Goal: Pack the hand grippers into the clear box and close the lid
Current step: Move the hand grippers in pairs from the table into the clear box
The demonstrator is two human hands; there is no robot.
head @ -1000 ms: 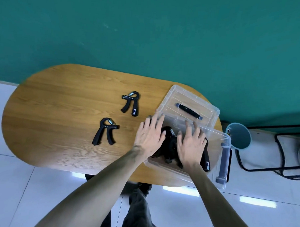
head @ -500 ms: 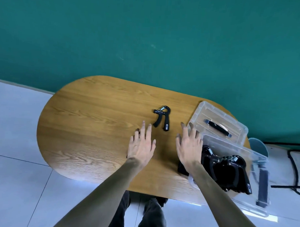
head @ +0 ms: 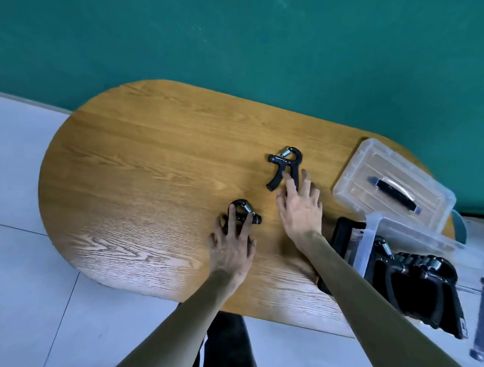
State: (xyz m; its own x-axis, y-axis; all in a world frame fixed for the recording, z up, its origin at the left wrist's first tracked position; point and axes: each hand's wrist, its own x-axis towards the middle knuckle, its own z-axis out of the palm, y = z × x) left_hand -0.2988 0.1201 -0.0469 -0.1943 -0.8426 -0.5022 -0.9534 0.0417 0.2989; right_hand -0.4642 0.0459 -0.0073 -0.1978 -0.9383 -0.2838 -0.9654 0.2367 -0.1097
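Left hand: fingers spread and draped over the near hand gripper, tips on its frame by the spring; not yet curled round it. Right hand: fingers straight and apart, tips reaching the handles of the far hand gripper; nothing held. Both grippers lie flat on the wooden surface, apart from each other.

Risk, as judged: flat grippers give little purchase; a fingertip scrape could skid one across the surface, or a handle could spring shut on a finger.

Right of the right hand: the clear box, open and overhanging the surface's edge, already carries a dark heap of grippers, so a careless drop could tip it. Beyond it the lid lies off, apparently handle up.
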